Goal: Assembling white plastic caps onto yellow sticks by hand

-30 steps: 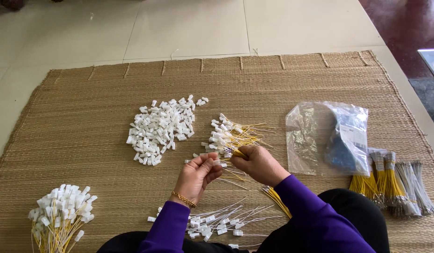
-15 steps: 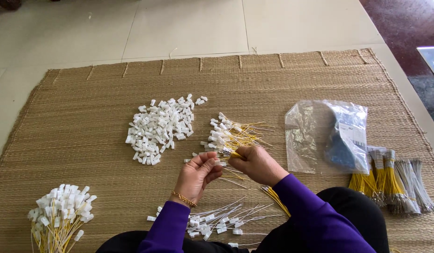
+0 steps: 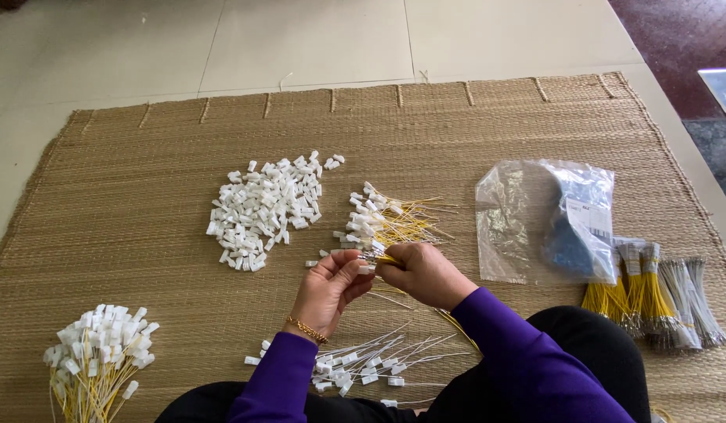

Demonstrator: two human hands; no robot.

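Two hands met at mat centre, fingertips together. Left hand (image 3: 328, 288) pinched a small white connector (image 3: 366, 269) between thumb and fingers; right hand (image 3: 422, 272) was closed on the end of a yellow wire (image 3: 388, 259), tip right at the connector. Grip point sat just on the person's side of a loose pile of yellow wires with white ends (image 3: 389, 223), touching its edge.

Nearer than the grip, between the purple sleeves: scatter of white wires with white connectors (image 3: 369, 362) on the woven mat (image 3: 136, 204). Near-left corner, well apart: standing bunch of yellow wires capped in white (image 3: 97, 352).

Left of and just beyond the grip: heap of loose white connectors (image 3: 265, 207). Right of it: clear plastic bag (image 3: 545, 221) with something blue inside; just past that, tied bundles of yellow and grey wires (image 3: 653, 301) at the mat's right edge.

Farthest: pale floor tiles (image 3: 300, 39).
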